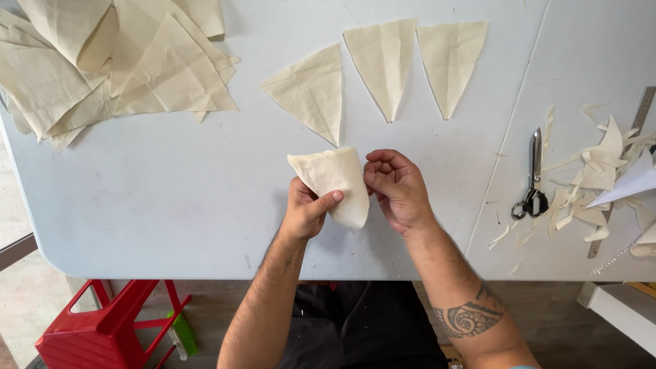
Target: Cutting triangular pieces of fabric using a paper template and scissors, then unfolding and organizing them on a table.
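Note:
Both hands hold one small cream fabric piece point(335, 179) above the white table point(171, 205), near its front edge. My left hand point(305, 208) grips its lower left side, thumb pressed on the cloth. My right hand point(396, 188) pinches its right edge with curled fingers. The piece looks folded or turned, rounded at the bottom. Three flat cream fabric triangles lie in a row beyond it: a left triangle point(311, 90), a middle triangle point(383, 61) and a right triangle point(451, 61), points toward me.
A heap of cream fabric pieces point(102, 61) fills the far left corner. Scissors point(534, 179) lie to the right, beside fabric scraps point(594, 184) and a metal ruler point(632, 137). A red plastic stool point(102, 328) stands under the table's left side.

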